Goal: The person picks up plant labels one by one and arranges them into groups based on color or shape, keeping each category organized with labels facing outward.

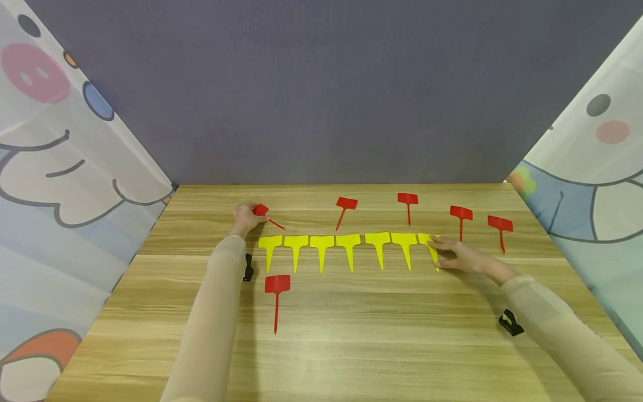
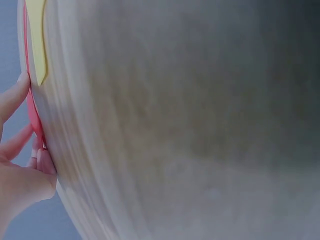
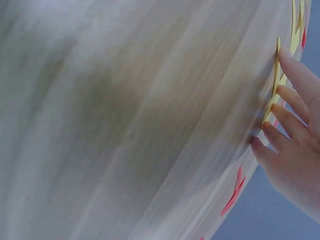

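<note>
Seven T-shaped yellow plant labels, with points toward the front, lie in a row; the leftmost yellow label (image 1: 269,242) is beside the left forearm. My right hand (image 1: 464,258) touches the rightmost yellow plant label (image 1: 426,238) with spread fingers, partly covering it. In the right wrist view, fingertips rest along that yellow label (image 3: 272,92). At the row's back left, my left hand (image 1: 246,219) pinches a red plant label (image 1: 260,210), its stem slanting right. The left wrist view has thumb and fingers about this red label (image 2: 33,112).
Behind the row lie red labels (image 1: 346,203) (image 1: 408,199) (image 1: 461,213) (image 1: 500,224); another red label (image 1: 278,283) lies in front. A black clip (image 1: 248,268) is beside the left forearm, another black object (image 1: 510,322) by the right sleeve. A grey panel (image 1: 331,95) stands behind the wooden table (image 1: 351,357).
</note>
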Motion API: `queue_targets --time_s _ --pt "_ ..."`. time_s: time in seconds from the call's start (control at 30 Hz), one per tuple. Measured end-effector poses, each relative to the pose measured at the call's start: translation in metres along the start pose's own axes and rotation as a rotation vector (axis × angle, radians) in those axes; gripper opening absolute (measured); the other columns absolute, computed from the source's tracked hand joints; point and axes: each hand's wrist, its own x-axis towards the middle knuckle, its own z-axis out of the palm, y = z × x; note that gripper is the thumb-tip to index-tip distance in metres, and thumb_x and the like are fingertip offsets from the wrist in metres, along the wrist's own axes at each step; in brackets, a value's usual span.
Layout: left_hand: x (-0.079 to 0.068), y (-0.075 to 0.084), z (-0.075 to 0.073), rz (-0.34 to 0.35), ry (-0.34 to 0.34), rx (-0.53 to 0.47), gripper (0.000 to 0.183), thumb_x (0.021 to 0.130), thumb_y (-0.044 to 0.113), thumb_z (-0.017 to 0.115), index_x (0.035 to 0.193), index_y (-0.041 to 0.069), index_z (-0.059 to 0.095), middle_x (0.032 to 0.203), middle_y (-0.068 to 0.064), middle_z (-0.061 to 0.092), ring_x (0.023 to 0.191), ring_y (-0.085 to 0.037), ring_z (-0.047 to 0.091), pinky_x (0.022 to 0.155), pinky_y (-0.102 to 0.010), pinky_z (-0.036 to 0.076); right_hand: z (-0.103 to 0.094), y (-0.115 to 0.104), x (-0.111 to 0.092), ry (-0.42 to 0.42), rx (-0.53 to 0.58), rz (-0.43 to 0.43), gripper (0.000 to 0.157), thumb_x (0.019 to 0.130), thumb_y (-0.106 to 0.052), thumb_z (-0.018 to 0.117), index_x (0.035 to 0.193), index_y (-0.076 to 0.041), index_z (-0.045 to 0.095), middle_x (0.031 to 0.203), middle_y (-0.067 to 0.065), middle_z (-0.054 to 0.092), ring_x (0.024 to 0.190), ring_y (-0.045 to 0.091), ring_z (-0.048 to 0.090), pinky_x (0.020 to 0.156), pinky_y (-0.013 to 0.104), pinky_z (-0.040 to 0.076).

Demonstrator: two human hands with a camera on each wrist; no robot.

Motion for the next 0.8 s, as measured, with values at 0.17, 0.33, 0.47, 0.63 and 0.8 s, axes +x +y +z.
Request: queue_targets --time_s 0.17,0.33,0.47,0.63,0.8 --pt "0.000 -0.003 -0.002 0.029 -0.004 -0.063 0.081 0.057 0.044 0.080 0.124 0.010 0.049 0.115 -0.010 0.055 0.121 -0.034 0.020 0.096 -0.038 0.025 0.000 -0.002 -0.001 -0.001 0.009 0.009 0.065 0.079 -0.022 0.065 0.128 0.010 0.037 0.135 0.030 0.026 0.122 0.051 0.019 0.094 0.060 0.024" --pt "-0.022 0.024 -0.017 0.018 -0.023 -0.147 0.081 0.058 0.034 0.082 0.125 0.012 0.042 0.117 -0.013 0.051 0.116 -0.031 0.033 0.092 -0.037 0.036 0.000 -0.002 0.000 0.000 0.010 0.005 0.064 0.079 -0.022 0.065 0.128 0.010 0.037 0.135 0.030 0.026 0.122 0.051 0.019 0.094 0.060 0.024" --pt "-0.050 0.059 -0.035 -0.009 -0.061 -0.225 0.074 0.067 0.017 0.078 0.128 0.008 0.037 0.119 -0.021 0.048 0.104 -0.031 0.049 0.082 -0.036 0.046 0.000 0.000 0.000 0.003 0.004 0.003 0.065 0.079 -0.023 0.065 0.128 0.010 0.037 0.135 0.030 0.027 0.121 0.051 0.020 0.094 0.061 0.024" --pt "-0.061 0.070 -0.041 -0.031 -0.040 -0.275 0.061 0.071 0.006 0.073 0.124 0.005 0.042 0.113 -0.024 0.051 0.099 -0.032 0.053 0.079 -0.036 0.048 0.001 0.001 0.000 0.005 0.005 0.002 0.065 0.079 -0.024 0.065 0.128 0.009 0.038 0.135 0.030 0.026 0.121 0.051 0.020 0.093 0.061 0.025" --pt "-0.051 0.058 -0.035 -0.055 0.004 -0.305 0.050 0.076 0.008 0.069 0.121 0.007 0.048 0.107 -0.023 0.055 0.094 -0.031 0.054 0.075 -0.036 0.049 0.001 0.002 0.000 0.006 0.008 0.002 0.066 0.079 -0.024 0.065 0.129 0.009 0.037 0.136 0.030 0.026 0.122 0.050 0.019 0.094 0.061 0.024"
